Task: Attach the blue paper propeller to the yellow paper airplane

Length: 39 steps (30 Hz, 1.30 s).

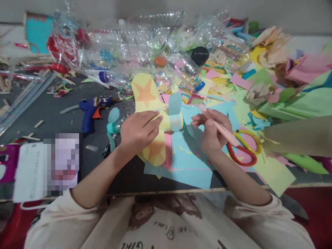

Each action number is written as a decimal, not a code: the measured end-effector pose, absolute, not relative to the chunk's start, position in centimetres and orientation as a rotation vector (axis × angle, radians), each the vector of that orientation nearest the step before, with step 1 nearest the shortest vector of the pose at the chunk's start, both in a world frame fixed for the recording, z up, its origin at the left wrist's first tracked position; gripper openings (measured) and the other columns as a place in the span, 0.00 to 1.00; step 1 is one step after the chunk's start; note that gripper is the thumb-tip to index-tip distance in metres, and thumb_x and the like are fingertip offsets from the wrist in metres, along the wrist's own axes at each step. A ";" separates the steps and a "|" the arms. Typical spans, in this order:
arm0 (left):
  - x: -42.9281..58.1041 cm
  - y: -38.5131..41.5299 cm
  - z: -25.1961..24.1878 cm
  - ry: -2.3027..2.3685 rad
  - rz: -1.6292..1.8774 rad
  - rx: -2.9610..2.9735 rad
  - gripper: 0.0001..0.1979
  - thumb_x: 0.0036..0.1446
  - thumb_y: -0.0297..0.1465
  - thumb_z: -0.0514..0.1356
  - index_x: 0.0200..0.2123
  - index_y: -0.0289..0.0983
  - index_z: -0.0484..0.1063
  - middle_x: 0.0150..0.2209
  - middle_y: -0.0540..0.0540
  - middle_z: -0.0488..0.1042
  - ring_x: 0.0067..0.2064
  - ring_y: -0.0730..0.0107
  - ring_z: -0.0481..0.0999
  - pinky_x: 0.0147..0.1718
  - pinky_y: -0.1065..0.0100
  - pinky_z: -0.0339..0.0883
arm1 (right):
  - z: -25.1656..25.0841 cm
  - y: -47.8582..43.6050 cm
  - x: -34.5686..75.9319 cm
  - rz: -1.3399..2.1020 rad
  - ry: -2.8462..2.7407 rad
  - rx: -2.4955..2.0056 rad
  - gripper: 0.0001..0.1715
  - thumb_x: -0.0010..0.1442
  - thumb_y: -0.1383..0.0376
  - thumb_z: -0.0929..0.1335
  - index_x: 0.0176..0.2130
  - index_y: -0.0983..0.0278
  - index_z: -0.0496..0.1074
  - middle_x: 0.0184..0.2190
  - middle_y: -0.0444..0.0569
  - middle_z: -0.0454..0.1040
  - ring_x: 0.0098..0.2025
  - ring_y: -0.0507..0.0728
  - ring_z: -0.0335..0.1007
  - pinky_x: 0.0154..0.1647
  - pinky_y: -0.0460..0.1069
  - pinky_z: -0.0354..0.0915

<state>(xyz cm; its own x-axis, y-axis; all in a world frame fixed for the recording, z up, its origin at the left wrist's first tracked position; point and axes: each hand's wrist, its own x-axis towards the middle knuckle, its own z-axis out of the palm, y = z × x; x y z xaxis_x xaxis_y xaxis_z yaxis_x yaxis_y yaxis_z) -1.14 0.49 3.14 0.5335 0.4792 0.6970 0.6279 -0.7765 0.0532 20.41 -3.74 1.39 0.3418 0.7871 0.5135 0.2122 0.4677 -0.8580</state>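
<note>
A craft airplane has yellow wings [145,92] with orange stars, a blue tail piece [175,103] and a teal bottle cap with blue propeller blades [112,128] at its left end. My left hand [141,129] lies over the plane's body with its fingers closed around it. Right of the tail, my right hand [214,133] holds a pale pink pen-like stick between thumb and fingers. Beyond it lie scissors [242,155] with red and yellow handles. Light blue paper [192,155] spreads under the plane and my right hand.
A blue glue gun [89,112] lies at left, above a pixelated phone-like item [66,162]. Clear plastic bottles [124,41] pile along the back. Paper scraps and a beige roll [301,135] cover the right.
</note>
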 end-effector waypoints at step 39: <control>-2.2 -0.1 2.6 -0.996 -1.538 -2.600 0.15 0.71 0.34 0.46 0.53 0.44 0.70 0.45 0.47 0.80 0.48 0.69 0.79 0.46 0.64 0.73 | -1.7 -1.7 22.9 0.728 -1.359 -1.122 0.26 0.58 0.55 0.73 0.54 0.54 0.68 0.52 0.50 0.73 0.55 0.62 0.72 0.53 0.57 0.70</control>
